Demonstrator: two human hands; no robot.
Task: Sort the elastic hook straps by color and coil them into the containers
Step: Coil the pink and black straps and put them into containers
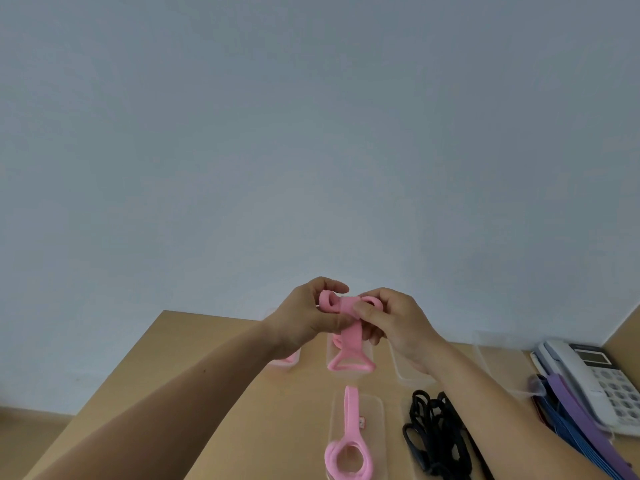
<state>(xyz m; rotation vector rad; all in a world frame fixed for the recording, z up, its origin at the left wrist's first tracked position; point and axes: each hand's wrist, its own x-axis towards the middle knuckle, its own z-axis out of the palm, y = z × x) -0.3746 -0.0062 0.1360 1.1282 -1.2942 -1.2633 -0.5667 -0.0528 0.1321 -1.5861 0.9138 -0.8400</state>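
Straps lay nearest on the tan tabletop [207, 410]. A coiled pink strap [348, 455], wound into a ring at one end with its tail pointing away, sat in a clear container [379, 410]. Just to its right was a heap of black straps [436, 438]. Further right, blue and purple straps [568, 417] ran slantwise along the edge of a white telephone [595, 379] and partly over it.

Beyond these stood a row of further clear containers [408, 372]; two on the left showed something pink inside, mostly hidden by the arms.

Above that row both hands were raised clear of the tabletop, close together. The left hand [304, 320] had its fingers curled round a held pink strap [346, 306], already rolled into loops at the top. The right hand [398, 323] pinched the same roll from the other side, thumb pressed on its front. The strap's free end hung down between the wrists, and its triangular hook loop [351, 363] dangled over the far containers.

Behind everything was a plain pale blue-grey wall [311, 133].
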